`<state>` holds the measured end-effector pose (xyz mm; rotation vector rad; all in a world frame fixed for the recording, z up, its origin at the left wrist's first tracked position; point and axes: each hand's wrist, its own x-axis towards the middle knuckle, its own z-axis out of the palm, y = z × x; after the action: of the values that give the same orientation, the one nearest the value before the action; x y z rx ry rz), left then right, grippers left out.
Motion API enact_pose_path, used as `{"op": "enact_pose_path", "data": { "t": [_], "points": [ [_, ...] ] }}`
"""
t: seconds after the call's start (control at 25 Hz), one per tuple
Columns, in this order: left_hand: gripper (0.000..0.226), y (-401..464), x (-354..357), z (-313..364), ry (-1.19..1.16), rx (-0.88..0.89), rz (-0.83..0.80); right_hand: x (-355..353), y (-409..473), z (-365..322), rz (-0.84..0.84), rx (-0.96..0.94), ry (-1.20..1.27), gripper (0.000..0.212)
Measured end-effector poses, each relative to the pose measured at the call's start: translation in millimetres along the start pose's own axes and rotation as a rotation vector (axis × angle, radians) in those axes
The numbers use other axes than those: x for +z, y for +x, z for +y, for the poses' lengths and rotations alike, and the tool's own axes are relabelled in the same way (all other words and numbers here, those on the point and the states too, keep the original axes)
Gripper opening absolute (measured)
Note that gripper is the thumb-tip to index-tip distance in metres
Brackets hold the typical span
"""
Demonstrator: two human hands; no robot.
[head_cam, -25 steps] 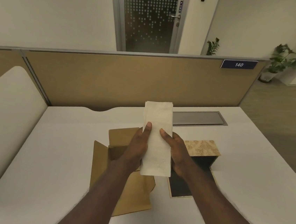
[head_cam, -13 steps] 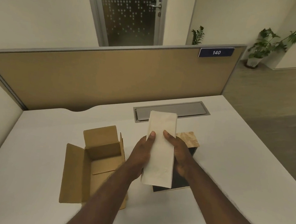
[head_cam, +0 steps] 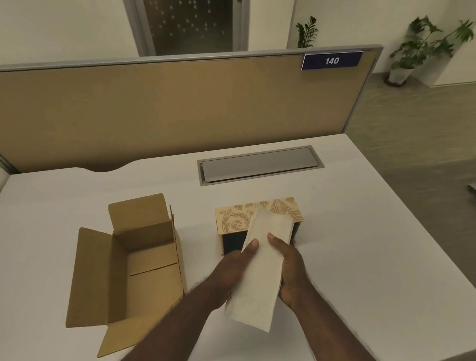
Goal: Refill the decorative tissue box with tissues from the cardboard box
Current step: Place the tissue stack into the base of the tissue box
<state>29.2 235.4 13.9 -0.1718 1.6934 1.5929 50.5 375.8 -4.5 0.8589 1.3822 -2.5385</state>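
A white stack of tissues [head_cam: 261, 268] is held between my left hand [head_cam: 233, 271] and my right hand [head_cam: 292, 271], thumbs on top. Its far end lies over the open decorative tissue box [head_cam: 235, 219], a dark box with a beige floral lid tipped back. The stack hides most of the box's dark inside. To the left stands the brown cardboard box [head_cam: 131, 257] with its flaps open; its inside looks empty.
The things sit on a white desk [head_cam: 368, 267]. A grey cable tray lid [head_cam: 259, 165] is set into the desk behind the boxes. A tan partition [head_cam: 165, 108] closes the far edge. The desk's right and front edges drop to the floor.
Both hands have carried the tissue stack from above the cardboard box to the right and down over the decorative box. The view has tilted down and to the right.
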Motion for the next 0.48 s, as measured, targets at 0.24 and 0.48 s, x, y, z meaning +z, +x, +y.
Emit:
{"op": "enact_pose_path", "data": {
  "t": [0.24,0.48],
  "points": [
    [0.060,7.4,-5.3,-27.9,0.073,-0.115,-0.154,-19.0,1.3,11.0,0.060,0.045,0.119,0.043],
    [0.057,8.7,-18.1,-42.1,0.067,-0.169,-0.190,-23.4,7.6,18.1,0.130,0.020,0.153,0.045]
  ]
}}
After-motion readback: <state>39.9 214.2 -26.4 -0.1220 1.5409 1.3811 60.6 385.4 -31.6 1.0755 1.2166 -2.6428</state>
